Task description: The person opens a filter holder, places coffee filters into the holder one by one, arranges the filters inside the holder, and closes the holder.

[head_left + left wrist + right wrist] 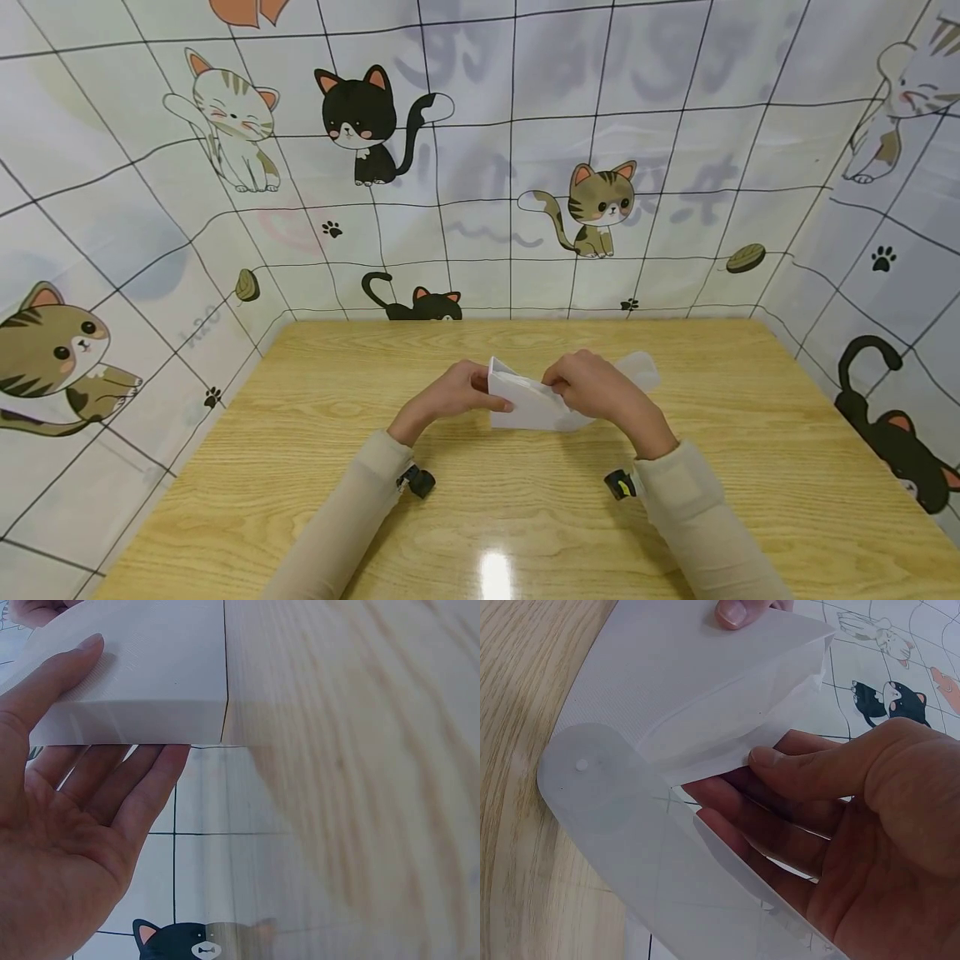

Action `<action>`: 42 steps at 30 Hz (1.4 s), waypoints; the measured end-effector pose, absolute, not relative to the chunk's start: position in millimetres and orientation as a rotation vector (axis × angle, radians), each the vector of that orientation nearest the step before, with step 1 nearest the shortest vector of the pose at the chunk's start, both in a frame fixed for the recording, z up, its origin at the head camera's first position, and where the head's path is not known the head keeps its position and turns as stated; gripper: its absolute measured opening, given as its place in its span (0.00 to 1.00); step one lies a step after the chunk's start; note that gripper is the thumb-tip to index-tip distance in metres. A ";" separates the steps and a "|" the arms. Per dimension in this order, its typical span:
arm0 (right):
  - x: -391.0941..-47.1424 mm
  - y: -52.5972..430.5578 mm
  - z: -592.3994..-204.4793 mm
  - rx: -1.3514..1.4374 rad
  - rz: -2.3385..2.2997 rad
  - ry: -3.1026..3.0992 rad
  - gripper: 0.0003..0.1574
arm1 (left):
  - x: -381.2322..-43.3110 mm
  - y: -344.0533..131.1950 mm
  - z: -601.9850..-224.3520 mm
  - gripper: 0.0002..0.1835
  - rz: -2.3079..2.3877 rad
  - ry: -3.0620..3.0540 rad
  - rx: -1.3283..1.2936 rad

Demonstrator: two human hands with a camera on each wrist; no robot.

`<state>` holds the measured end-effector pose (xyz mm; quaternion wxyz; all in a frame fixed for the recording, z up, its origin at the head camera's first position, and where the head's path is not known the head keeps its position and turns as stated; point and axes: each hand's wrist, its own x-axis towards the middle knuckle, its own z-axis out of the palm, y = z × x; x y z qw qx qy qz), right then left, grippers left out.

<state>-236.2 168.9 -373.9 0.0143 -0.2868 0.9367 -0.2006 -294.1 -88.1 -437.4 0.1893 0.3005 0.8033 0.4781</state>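
A white, flat, narrow case (528, 408) stands on its edge just above or on the table, its open side facing up. My left hand (456, 390) grips its left end, thumb (79, 664) on the broad face and fingers on the other side. A translucent strip-shaped cover (637, 832) swings out from a round pivot at the case's right corner. My right hand (870, 802) pinches the far edge of the opening between thumb (776, 761) and fingers. Thin whitish material (727, 724) shows inside the opening; its kind cannot be told.
The wooden table (315, 500) spreads around both hands. A white cloth with cat drawings and grid lines (480, 242) hangs behind and at both sides. A small black wrist camera (420, 482) sits at each cuff.
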 end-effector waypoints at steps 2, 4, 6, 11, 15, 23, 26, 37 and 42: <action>-236.1 168.3 -373.6 -0.869 -0.622 2.914 0.20 | -293.7 -88.1 -437.2 0.16 1.345 2.260 0.839; -235.8 168.0 -373.2 -0.856 -0.612 2.914 0.20 | -292.7 -88.2 -436.4 0.16 1.348 2.261 0.827; -235.4 167.7 -372.6 -0.843 -0.607 2.914 0.20 | -291.4 -88.1 -435.2 0.16 1.349 2.263 0.817; -235.2 167.9 -371.7 -0.848 -0.598 2.918 0.20 | -290.2 -88.0 -434.0 0.16 1.354 2.261 0.806; -235.2 168.0 -372.2 -0.861 -0.597 2.919 0.21 | -291.3 -88.3 -434.6 0.16 1.356 2.255 0.812; -234.8 165.4 -372.2 -0.867 -0.590 2.911 0.20 | -292.9 -88.7 -436.1 0.17 1.355 2.255 0.831; -234.7 165.5 -372.7 -0.868 -0.582 2.908 0.20 | -293.4 -88.4 -436.6 0.17 1.360 2.249 0.832; -233.7 166.0 -372.7 -0.856 -0.580 2.892 0.21 | -292.4 -88.6 -436.1 0.17 1.358 2.251 0.833; -233.8 165.8 -372.7 -0.852 -0.574 2.891 0.22 | -292.7 -88.2 -436.3 0.17 1.356 2.255 0.825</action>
